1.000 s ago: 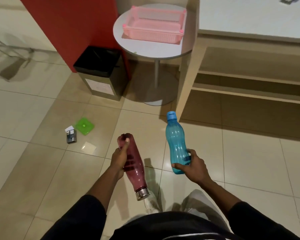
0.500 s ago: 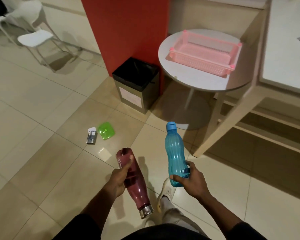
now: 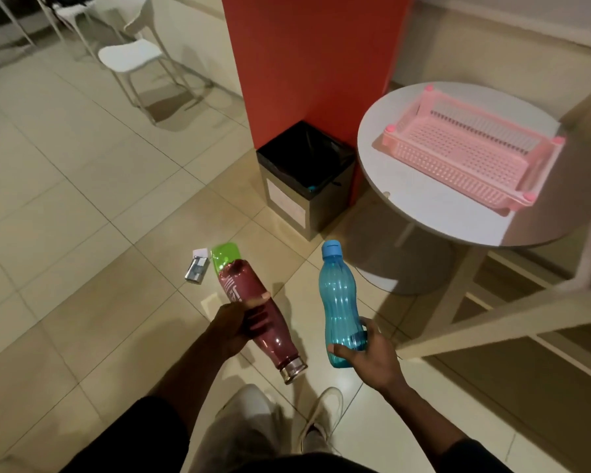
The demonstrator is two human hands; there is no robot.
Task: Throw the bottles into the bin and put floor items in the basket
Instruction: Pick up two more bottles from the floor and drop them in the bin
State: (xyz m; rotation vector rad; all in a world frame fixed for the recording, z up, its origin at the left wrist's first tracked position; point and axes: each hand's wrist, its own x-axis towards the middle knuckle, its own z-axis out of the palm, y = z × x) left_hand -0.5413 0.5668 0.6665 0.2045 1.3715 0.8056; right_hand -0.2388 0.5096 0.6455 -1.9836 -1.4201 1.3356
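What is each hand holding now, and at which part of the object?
The left hand holds the maroon bottle around its middle, steel end toward the person. The right hand holds the blue bottle near its base, cap up.

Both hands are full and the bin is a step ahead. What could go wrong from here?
The maroon bottle is gripped mid-body by the left hand, metal neck tilted down, so it might slip. The bin sits tight against the red pillar, so a tossed blue bottle could bounce out. The green lid lies underfoot.
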